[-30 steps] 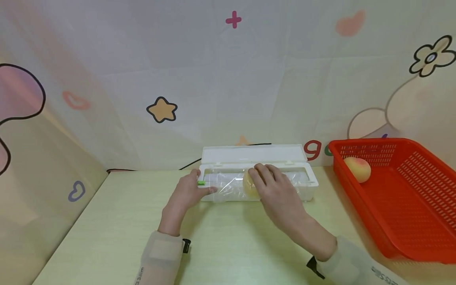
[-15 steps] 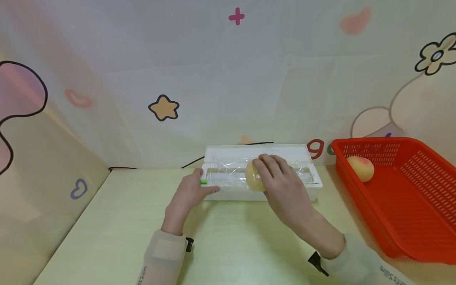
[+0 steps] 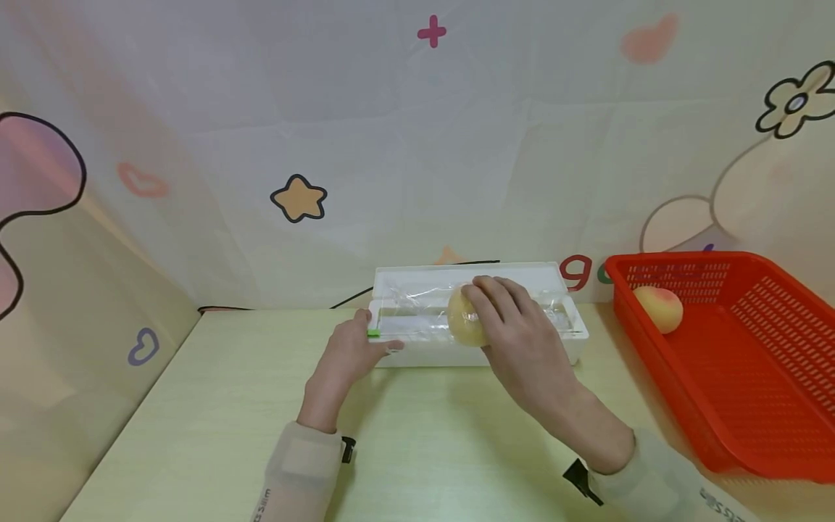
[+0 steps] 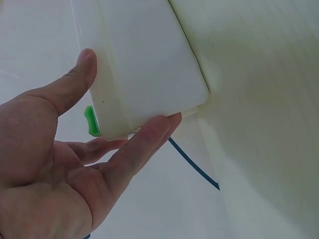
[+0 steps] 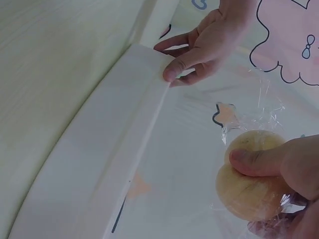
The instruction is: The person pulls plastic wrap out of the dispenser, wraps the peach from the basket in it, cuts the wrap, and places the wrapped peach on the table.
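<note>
A white cling-film dispenser box (image 3: 417, 354) lies at the back of the table. My left hand (image 3: 349, 354) grips its left end, thumb on one side and fingers on the other, beside a green slider (image 3: 373, 333). In the left wrist view the left hand (image 4: 60, 164) clasps the box (image 4: 144, 59) by the green slider (image 4: 91, 121). My right hand (image 3: 522, 341) holds a yellowish peach (image 3: 464, 320) over the box, with clear film (image 3: 417, 301) stretched and crinkled around it. In the right wrist view the thumb lies on the peach (image 5: 249, 191), and film (image 5: 264, 107) trails off it.
A red plastic basket (image 3: 678, 258) stands at the right with another peach (image 3: 659, 308) inside. A black cable (image 3: 355, 296) runs behind the box along the patterned backdrop. Pale tabletop lies in front of the hands.
My right hand has lifted the peach from in front of the box to just above it, drawing the film along. The left hand has stayed on the box's left end.
</note>
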`<state>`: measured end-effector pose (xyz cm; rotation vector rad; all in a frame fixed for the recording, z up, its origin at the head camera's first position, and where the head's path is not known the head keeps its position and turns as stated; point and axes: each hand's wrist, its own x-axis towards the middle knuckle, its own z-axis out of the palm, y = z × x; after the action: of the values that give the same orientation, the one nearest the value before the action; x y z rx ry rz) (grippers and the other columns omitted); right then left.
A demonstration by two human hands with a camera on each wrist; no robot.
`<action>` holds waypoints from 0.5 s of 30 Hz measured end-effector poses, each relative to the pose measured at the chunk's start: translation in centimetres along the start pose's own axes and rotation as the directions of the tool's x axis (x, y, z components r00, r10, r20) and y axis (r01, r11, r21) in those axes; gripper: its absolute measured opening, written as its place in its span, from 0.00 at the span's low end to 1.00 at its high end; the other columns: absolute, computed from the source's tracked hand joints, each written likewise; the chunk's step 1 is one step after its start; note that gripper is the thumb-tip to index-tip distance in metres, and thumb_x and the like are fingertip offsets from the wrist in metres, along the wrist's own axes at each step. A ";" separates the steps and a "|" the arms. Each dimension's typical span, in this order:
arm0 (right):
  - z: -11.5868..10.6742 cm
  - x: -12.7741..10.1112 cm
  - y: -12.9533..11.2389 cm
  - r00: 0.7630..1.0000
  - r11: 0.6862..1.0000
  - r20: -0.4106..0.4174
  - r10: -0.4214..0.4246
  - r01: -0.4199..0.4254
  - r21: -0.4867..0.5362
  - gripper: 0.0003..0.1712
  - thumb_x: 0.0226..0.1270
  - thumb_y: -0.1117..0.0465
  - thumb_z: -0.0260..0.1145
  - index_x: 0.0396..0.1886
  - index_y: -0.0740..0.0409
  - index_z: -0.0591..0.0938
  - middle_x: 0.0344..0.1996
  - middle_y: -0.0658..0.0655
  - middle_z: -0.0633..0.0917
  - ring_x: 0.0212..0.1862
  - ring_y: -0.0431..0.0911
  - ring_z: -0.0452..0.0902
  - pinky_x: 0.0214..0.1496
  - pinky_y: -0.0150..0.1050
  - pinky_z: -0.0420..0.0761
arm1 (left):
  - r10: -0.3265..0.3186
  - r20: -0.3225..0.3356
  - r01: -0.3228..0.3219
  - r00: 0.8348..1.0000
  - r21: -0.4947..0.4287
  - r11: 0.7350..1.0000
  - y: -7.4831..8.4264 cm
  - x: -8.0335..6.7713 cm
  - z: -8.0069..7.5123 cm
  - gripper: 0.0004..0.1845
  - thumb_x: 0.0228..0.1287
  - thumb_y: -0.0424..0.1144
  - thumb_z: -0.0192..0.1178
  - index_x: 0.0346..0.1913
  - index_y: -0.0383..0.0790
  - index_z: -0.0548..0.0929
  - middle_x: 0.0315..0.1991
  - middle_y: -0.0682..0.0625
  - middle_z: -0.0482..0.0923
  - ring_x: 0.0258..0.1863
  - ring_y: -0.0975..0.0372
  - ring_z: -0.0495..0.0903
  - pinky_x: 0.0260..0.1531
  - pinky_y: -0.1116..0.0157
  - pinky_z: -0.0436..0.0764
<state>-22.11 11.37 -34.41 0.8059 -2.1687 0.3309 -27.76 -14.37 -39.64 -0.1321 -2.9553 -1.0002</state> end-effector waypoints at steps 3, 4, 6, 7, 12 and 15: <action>-0.3 0.1 0.0 1.000 1.000 -0.008 0.009 -0.009 0.001 0.43 0.40 0.77 0.84 0.60 0.66 0.75 0.58 0.66 0.79 0.59 0.64 0.75 0.60 0.57 0.79 | 0.006 -0.002 -0.006 1.000 -0.007 1.000 0.0 0.0 0.1 0.40 0.62 0.48 0.75 0.64 0.23 0.69 0.38 0.40 0.79 0.34 0.53 0.78 0.35 0.57 0.79; -0.5 0.2 0.0 1.000 1.000 -0.014 0.015 -0.015 0.003 0.43 0.41 0.77 0.84 0.60 0.66 0.75 0.58 0.66 0.79 0.59 0.64 0.75 0.60 0.57 0.79 | 0.006 0.000 -0.006 1.000 -0.009 1.000 0.0 0.0 0.1 0.40 0.62 0.48 0.75 0.64 0.24 0.69 0.38 0.41 0.79 0.34 0.53 0.77 0.35 0.57 0.79; -0.7 0.2 0.1 1.000 1.000 -0.018 0.023 -0.022 0.010 0.44 0.41 0.77 0.84 0.61 0.65 0.75 0.58 0.66 0.79 0.60 0.64 0.74 0.61 0.57 0.78 | 0.007 0.000 -0.007 1.000 -0.011 1.000 0.0 0.0 0.1 0.39 0.62 0.48 0.75 0.63 0.24 0.70 0.38 0.41 0.79 0.33 0.53 0.77 0.35 0.58 0.79; -0.8 0.3 0.1 0.999 1.000 -0.024 0.024 -0.024 0.014 0.43 0.42 0.77 0.84 0.61 0.65 0.75 0.58 0.66 0.79 0.60 0.64 0.74 0.61 0.57 0.78 | 0.006 0.001 -0.006 1.000 -0.013 1.000 0.1 0.0 0.1 0.39 0.62 0.48 0.75 0.63 0.24 0.70 0.38 0.41 0.79 0.33 0.53 0.77 0.34 0.58 0.78; -1.4 0.4 0.0 0.998 0.999 -0.063 0.014 -0.012 0.038 0.44 0.41 0.77 0.84 0.62 0.65 0.75 0.58 0.66 0.79 0.60 0.64 0.75 0.60 0.57 0.78 | -0.001 -0.007 0.001 1.000 -0.013 1.000 0.1 -0.1 -0.1 0.38 0.61 0.48 0.75 0.62 0.25 0.70 0.38 0.40 0.79 0.33 0.53 0.77 0.34 0.58 0.78; -1.8 0.4 -0.1 0.996 0.999 -0.090 0.000 0.005 0.050 0.44 0.41 0.78 0.84 0.61 0.65 0.75 0.57 0.66 0.80 0.59 0.64 0.76 0.60 0.57 0.79 | -0.001 -0.013 0.001 1.000 -0.014 1.000 0.0 -0.1 -0.1 0.37 0.61 0.47 0.76 0.62 0.26 0.71 0.38 0.40 0.80 0.33 0.52 0.77 0.35 0.57 0.79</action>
<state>-21.25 11.94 -32.93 0.8066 -2.0825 0.4142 -27.68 -14.41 -39.58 -0.1242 -2.9371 -1.0181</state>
